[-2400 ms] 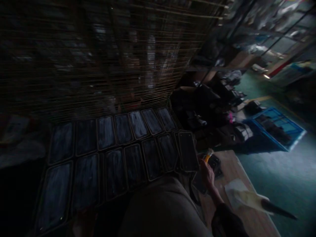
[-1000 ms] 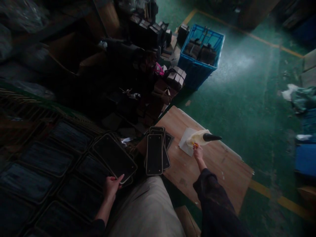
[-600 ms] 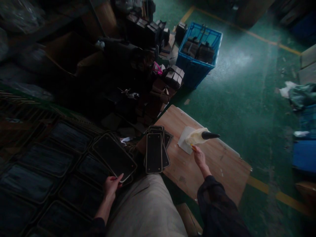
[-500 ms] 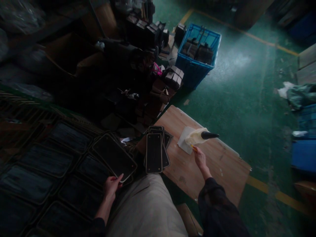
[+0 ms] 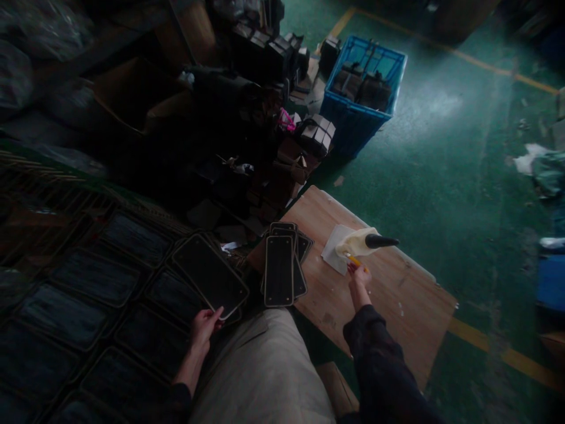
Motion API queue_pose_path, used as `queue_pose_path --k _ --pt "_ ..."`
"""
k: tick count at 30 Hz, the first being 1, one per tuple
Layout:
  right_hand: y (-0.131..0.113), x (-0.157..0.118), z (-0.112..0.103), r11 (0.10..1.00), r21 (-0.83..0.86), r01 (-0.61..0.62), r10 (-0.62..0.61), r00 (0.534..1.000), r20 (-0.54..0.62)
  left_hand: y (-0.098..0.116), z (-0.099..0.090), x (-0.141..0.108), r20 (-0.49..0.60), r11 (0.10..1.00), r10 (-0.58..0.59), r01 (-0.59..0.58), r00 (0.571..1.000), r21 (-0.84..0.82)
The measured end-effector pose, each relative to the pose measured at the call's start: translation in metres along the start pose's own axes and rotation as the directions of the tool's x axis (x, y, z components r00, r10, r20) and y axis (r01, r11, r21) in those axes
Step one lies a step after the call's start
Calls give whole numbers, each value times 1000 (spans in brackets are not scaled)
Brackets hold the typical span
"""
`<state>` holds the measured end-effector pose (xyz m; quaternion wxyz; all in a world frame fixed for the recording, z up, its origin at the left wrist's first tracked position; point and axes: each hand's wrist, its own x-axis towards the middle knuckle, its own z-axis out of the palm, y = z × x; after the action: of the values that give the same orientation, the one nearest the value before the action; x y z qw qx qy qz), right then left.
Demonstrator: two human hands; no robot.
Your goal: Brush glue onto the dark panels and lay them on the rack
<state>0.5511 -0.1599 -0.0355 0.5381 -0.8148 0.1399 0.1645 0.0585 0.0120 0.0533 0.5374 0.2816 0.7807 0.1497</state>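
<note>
My left hand pinches the near corner of a dark rectangular panel with a pale rim and small corner dots. That panel lies slanted over other panels at the left. My right hand is closed on a thin yellow stick; its tip end meets a cream-coloured soft container with a black pointed nozzle. The container lies on a pale square sheet on a wooden board. Between my hands, a skewed stack of similar panels overlaps the board's left edge.
Rows of dark panels fill the lower left. A blue crate with dark bundles stands on the green floor beyond the board. Cardboard pieces and strapped bundles crowd the dark area at the upper left. My knee is in front of me.
The view has shifted slightly, so the scene sits further right. My right hand has turned and drawn back a little, showing more of the yellow stick. My left hand keeps its hold on the panel corner.
</note>
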Motion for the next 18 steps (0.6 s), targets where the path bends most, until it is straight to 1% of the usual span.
queue_pose_path --k 3,8,10,14,16,18 --pt "1 -5 -9 996 21 -90 91 995 -29 2 0 -4 -5 1000 1 -1 1000 -6" --pt "-3 -12 -26 985 35 -168 168 986 9 3 2 -6 -2 999 -26 25 1000 -48" --pt "-7 -10 -27 982 50 -183 181 983 38 3 3 -5 0 998 -39 39 999 -57" --pt "-19 -6 -22 975 90 -203 192 975 115 4 5 -8 -11 995 -51 50 999 -82" --pt "-26 -10 -21 972 122 -203 184 972 149 5 6 -10 -6 995 -38 37 999 -89" --pt "-30 -19 -26 969 167 -184 152 970 188 5 5 -11 2 995 -14 14 1000 -98"
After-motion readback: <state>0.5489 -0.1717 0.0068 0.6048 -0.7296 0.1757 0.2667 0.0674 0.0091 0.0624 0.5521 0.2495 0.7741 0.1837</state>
